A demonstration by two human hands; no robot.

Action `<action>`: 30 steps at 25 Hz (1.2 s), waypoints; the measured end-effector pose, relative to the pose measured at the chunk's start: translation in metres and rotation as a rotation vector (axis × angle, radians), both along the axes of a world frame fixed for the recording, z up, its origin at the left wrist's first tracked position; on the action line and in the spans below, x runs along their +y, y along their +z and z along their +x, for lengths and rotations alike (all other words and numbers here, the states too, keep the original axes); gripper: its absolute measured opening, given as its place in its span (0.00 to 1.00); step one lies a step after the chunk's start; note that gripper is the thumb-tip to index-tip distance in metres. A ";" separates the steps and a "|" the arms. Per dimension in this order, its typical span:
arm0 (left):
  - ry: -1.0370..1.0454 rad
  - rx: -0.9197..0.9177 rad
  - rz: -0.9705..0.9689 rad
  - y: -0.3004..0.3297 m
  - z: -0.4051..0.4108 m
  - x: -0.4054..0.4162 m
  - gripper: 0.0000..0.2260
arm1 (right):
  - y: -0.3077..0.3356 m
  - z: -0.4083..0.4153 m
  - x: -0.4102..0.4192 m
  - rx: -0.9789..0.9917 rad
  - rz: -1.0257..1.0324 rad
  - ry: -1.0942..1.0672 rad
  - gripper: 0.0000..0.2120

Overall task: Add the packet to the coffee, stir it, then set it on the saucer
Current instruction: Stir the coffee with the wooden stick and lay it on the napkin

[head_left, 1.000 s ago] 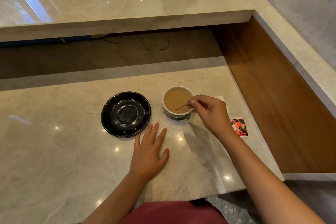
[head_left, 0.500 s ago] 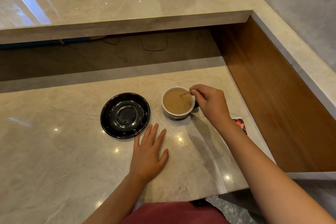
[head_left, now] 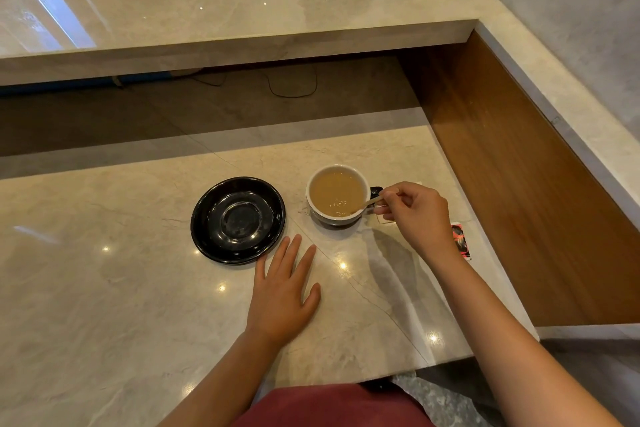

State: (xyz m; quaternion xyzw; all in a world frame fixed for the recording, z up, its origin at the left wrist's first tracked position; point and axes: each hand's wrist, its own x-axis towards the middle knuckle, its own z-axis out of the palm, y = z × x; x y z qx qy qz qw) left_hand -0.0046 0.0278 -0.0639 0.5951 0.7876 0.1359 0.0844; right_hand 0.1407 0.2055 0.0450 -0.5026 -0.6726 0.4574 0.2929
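right hand [head_left: 414, 215] pinching stirrer [head_left: 370, 202] in coffee cup [head_left: 337, 195]

The desk [head_left: 104, 305] was pale beige marble with thin grey veins and little bright light spots. The saucer [head_left: 238, 220] on the left was glossy black. The cup [head_left: 337, 196] was white inside with a dark handle, and the coffee [head_left: 336, 192] was a milky tan. The stir stick [head_left: 372, 202] looked light wood-coloured. Far right, the packet [head_left: 460, 241] was red, black and white. The side panel [head_left: 519, 191] was warm brown wood grain.
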 end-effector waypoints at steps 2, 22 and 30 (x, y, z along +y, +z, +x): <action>0.000 -0.002 0.001 0.000 0.000 0.000 0.26 | -0.002 -0.006 -0.002 0.059 -0.046 -0.014 0.09; 0.002 -0.001 0.007 0.000 0.001 0.000 0.26 | 0.004 0.002 0.000 -0.139 0.292 0.088 0.07; 0.004 -0.003 0.010 0.000 0.000 0.000 0.26 | -0.001 -0.012 -0.013 0.053 0.061 0.068 0.08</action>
